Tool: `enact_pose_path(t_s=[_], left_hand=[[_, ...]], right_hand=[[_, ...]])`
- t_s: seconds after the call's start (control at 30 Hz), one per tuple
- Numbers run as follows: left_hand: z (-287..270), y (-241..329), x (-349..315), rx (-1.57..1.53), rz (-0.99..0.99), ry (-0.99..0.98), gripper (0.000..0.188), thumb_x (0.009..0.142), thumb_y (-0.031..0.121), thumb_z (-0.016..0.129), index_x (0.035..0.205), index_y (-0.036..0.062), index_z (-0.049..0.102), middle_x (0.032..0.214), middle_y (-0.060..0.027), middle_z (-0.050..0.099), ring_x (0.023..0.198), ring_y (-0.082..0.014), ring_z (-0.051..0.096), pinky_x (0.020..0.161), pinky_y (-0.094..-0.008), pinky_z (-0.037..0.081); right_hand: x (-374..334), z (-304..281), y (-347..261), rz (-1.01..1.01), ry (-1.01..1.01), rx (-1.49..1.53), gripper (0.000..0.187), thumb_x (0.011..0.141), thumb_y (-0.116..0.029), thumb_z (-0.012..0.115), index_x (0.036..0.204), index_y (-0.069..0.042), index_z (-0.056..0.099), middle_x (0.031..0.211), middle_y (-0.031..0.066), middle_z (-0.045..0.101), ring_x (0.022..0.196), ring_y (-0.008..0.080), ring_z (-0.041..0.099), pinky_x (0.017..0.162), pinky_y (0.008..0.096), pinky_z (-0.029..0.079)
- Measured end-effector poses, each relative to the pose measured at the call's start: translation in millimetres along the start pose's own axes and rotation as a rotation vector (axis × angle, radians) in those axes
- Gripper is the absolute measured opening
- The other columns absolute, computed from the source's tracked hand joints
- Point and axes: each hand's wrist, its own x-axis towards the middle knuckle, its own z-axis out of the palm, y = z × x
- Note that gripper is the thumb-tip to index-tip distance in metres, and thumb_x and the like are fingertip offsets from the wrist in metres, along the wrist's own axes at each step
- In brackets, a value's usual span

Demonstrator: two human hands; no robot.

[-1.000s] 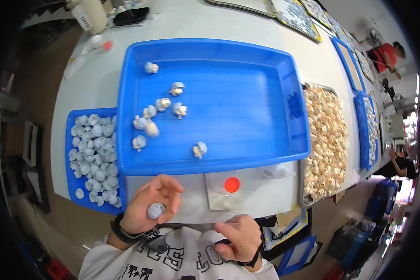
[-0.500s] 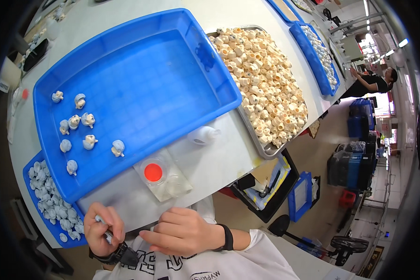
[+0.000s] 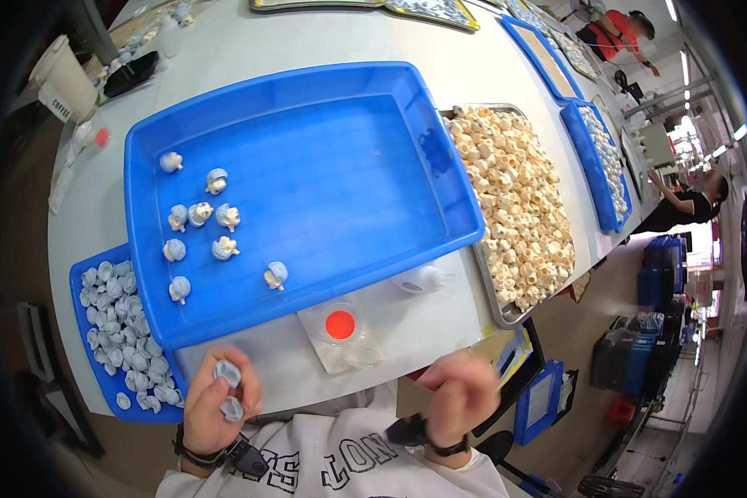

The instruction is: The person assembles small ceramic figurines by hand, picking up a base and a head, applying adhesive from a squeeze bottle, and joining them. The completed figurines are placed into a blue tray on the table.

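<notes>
left hand (image 3: 214, 407): curling shut around two small pale grey-white moulded caps (image 3: 227, 388), held close to the chest at the table's near edge
right hand (image 3: 461, 397): blurring, fingers bunched, grip cannot be told; nothing seen in it
relation: caps sitting in the left hand itself; small blue tray of matching grey caps (image 3: 118, 397) lying just left of it, right hand well apart
large blue plastic bin (image 3: 324, 174): lying beyond, a few cap-and-cream pieces (image 3: 199, 214) sitting at its left
metal tray of cream parts (image 3: 515, 199): lying far right

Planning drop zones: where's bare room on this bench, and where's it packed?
Free: the large blue tray, bare right of its few grey-white parts; a table strip between that tray and the left hand. Crowded: the small blue tray of grey pieces, and the heaped metal tray.
</notes>
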Motion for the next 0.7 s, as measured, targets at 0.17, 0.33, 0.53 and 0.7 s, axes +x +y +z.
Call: enact_pose_path(t_s=[0.17, 0.33, 0.53, 0.7], left_hand=[[8, 11, 0, -0.206, -0.177, 0.026, 0.032, 0.091, 0.020, 0.041, 0.117, 0.0035, 0.031, 0.102, -0.0179, 0.046, 0.073, -0.0218, 0.053, 0.046, -0.0292, 0.045], [-1, 7, 1, -0.130, -0.199, -0.030, 0.014, 0.090, 0.015, 0.044, 0.097, 0.0028, 0.041, 0.093, -0.0141, 0.047, 0.060, -0.0135, 0.046, 0.040, -0.0216, 0.036], [2, 7, 5, -0.171, -0.181, -0.035, 0.019, 0.089, 0.014, 0.047, 0.102, 0.0009, 0.042, 0.073, -0.0073, 0.047, 0.052, -0.0087, 0.038, 0.043, -0.0204, 0.032], [5, 10, 7, -0.050, -0.223, -0.037, 0.042, 0.088, 0.014, 0.047, 0.124, -0.0016, 0.033, 0.070, -0.0057, 0.046, 0.051, -0.0078, 0.038, 0.045, -0.0201, 0.032]], right_hand=[[44, -22, 21, 0.367, -0.079, -0.304, 0.047, 0.069, -0.005, 0.067, 0.113, -0.001, 0.051, 0.095, 0.0101, 0.055, 0.076, 0.0158, 0.056, 0.061, 0.0255, 0.045], [67, -6, 40, 0.238, -0.317, -0.527, 0.048, 0.065, -0.009, 0.073, 0.109, -0.003, 0.053, 0.095, 0.0088, 0.056, 0.075, 0.0174, 0.056, 0.060, 0.0262, 0.045], [66, -4, 56, 0.174, -0.331, -0.528, 0.028, 0.068, -0.004, 0.068, 0.094, 0.000, 0.058, 0.095, 0.0123, 0.058, 0.079, 0.0244, 0.057, 0.068, 0.0313, 0.045], [54, -11, 46, 0.203, -0.199, -0.340, 0.028, 0.067, -0.003, 0.065, 0.094, 0.000, 0.059, 0.095, 0.0135, 0.059, 0.086, 0.0257, 0.057, 0.075, 0.0323, 0.045]])
